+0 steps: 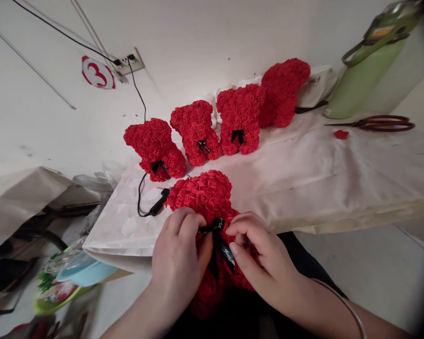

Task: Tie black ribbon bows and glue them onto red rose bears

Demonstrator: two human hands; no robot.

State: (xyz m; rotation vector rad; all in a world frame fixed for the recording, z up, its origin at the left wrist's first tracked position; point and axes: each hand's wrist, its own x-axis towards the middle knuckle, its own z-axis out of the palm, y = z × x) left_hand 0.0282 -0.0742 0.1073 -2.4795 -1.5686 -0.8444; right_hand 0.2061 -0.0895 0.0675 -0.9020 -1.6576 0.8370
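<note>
A teddy bear covered in red foam roses is held in front of me at the table's front edge, its lower part in shadow. At its neck is a bow of black ribbon with pale lettering on it. My left hand is closed, thumb and fingers pinching the left loop of this ribbon. On the other side of the bow, my right hand has its fingers curled but thumb and index tips apart. Those fingertips lie close beside the ribbon's loop and tail; whether they touch it is hard to see.
Several similar red rose bears stand along the wall, three with black bows. A black corded tool lies left of my bear. Scissors, a red petal and a green bottle are at right. Basins sit below left.
</note>
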